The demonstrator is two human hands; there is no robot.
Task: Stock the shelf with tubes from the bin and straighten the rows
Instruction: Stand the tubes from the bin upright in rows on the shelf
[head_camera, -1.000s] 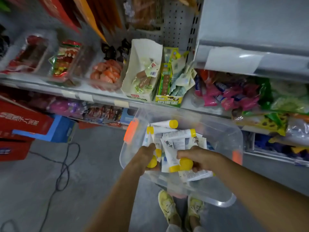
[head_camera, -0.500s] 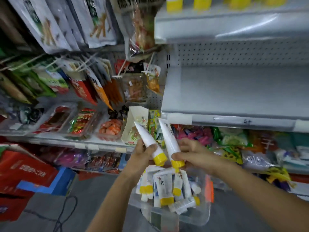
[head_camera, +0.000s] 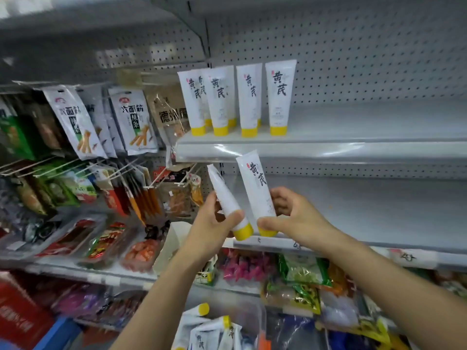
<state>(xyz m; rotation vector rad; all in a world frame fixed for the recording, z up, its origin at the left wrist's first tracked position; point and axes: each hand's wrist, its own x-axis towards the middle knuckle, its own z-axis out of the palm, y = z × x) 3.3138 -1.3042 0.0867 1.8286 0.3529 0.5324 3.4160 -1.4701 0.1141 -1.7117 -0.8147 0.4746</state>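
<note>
My left hand (head_camera: pixel 211 227) grips a white tube with a yellow cap (head_camera: pixel 225 198), cap down and tilted left. My right hand (head_camera: pixel 294 218) pinches a second white tube (head_camera: pixel 256 188) near its yellow cap, printed side toward me. Both tubes are raised in front of the bare middle shelf (head_camera: pixel 366 205), just below the edge of the upper shelf (head_camera: pixel 328 150). On that upper shelf several matching tubes (head_camera: pixel 249 99) stand on their caps at its left end. The clear bin (head_camera: pixel 257 322) with more tubes (head_camera: pixel 202 329) shows at the bottom.
Hanging snack packets (head_camera: pixel 75 122) fill pegs on the left. Trays of packaged food (head_camera: pixel 101 243) sit on the lower left shelf. Bagged goods (head_camera: pixel 300 274) lie on the shelf below my hands. The right part of the upper shelf holds nothing.
Both hands took a tube each out of the bin and lifted them up toward the upper shelf. My view has tilted upward, bringing the standing tubes into sight.
</note>
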